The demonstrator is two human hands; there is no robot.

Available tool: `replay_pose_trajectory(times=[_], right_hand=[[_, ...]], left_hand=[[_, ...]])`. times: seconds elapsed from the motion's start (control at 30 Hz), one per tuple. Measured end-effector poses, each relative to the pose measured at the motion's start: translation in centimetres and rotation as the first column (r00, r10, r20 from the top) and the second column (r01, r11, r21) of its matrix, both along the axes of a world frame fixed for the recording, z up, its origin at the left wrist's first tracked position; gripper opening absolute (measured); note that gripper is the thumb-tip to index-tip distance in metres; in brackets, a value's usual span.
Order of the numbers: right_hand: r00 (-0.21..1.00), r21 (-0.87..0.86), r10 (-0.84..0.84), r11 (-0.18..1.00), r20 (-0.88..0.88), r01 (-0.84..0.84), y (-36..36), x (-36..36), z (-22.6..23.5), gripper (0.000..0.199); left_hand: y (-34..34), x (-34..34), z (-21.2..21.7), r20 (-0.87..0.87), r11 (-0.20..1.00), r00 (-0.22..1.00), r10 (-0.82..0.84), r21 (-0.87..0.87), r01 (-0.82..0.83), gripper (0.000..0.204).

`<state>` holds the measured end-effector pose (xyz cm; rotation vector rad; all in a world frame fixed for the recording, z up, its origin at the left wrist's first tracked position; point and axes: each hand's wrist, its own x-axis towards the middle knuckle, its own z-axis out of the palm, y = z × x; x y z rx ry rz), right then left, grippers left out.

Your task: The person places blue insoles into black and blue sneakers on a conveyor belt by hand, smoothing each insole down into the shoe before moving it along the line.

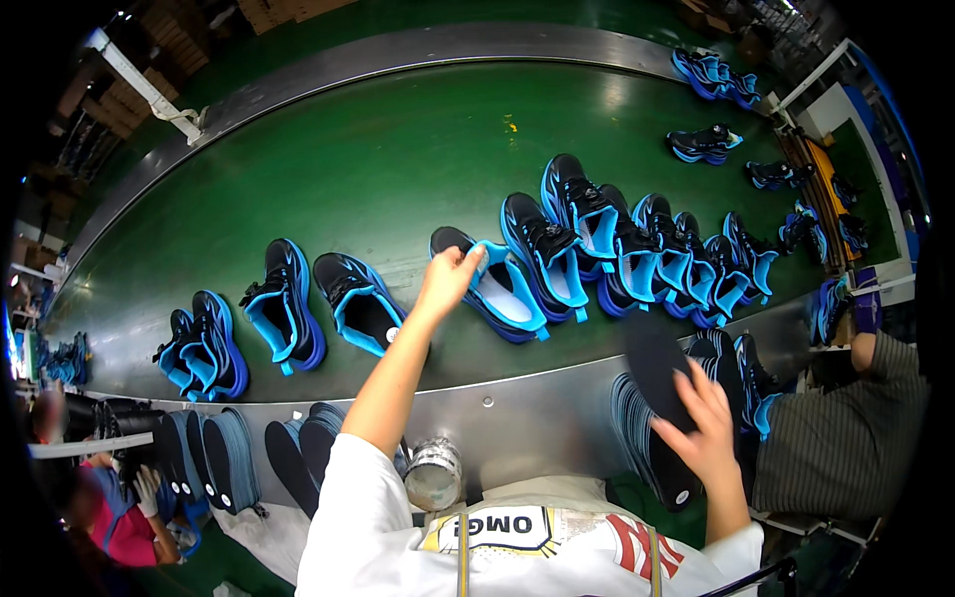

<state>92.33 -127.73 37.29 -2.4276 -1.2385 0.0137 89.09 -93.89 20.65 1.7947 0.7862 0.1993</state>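
At the left end of the green surface point(418, 129), just inside its near edge, stands a touching pair of black-and-blue shoes point(214, 348). To their right is a single shoe point(284, 298), then another shoe point(363, 298) with a dark inside and a small white dot at its heel. Below these, stacks of insoles point(236, 463) rest by the metal rim point(537, 418); a round, streaked jar point(434, 480) stands further right at the rim.

The left hand point(446, 287) reaches over the near edge, around its middle, its thumb and fingers together on the opening of the gripped shoe point(503, 291). That shoe lies toe toward the far left, heel toward the near edge. Its upper is black, its padded collar and lining bright blue, its bottom inside pale, and a blue tab sticks out at the heel.

Right of it, 1 shoe lies close alongside, leading into an overlapping row of matching shoes point(657, 249), toes mostly toward the far edge.

The right hand point(708, 426), slightly blurred, has its thumb and fingers clamped on a loose insole point(654, 358) at the near edge, right of the middle. That insole is black, long, rounded at its far end and smeared by motion. Just under it leans a thick insole stack point(647, 443), blue-grey along its edges.
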Motion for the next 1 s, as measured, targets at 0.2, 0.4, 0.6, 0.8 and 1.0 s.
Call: replay_pose_trajectory(times=[0.2,0.4,0.6,0.8,1.0], right_hand=[[0.903,-0.144,0.419,0.904,0.097,-0.403,13.2,3.1,-10.9,0.008],[0.972,-0.458,0.220,0.858,-0.081,-0.232,21.5,2.4,-17.2,0.014],[0.943,-0.020,0.307,0.952,0.129,-0.307,19.6,2.3,-15.5,0.026],[0.881,-0.560,0.251,0.694,-0.402,-0.453,19.9,4.5,-11.9,0.025],[0.861,-0.455,0.444,0.732,-0.246,-0.507,20.7,4.5,-15.7,0.014]], left_hand=[[-2.1,-1.2,-0.1,0.075,0.998,0.995,0.059,-0.027,-0.057,0.043],[-2.0,-0.6,-0.9,0.088,0.994,0.993,0.079,-0.084,-0.071,0.041],[-1.8,-0.7,-2.2,0.165,0.958,0.964,0.207,-0.232,-0.166,0.037],[-1.6,-0.8,-1.8,0.153,0.975,0.976,0.153,-0.186,-0.123,0.039],[-0.9,-1.0,-1.2,0.100,0.993,0.994,0.043,-0.118,-0.031,0.040]])
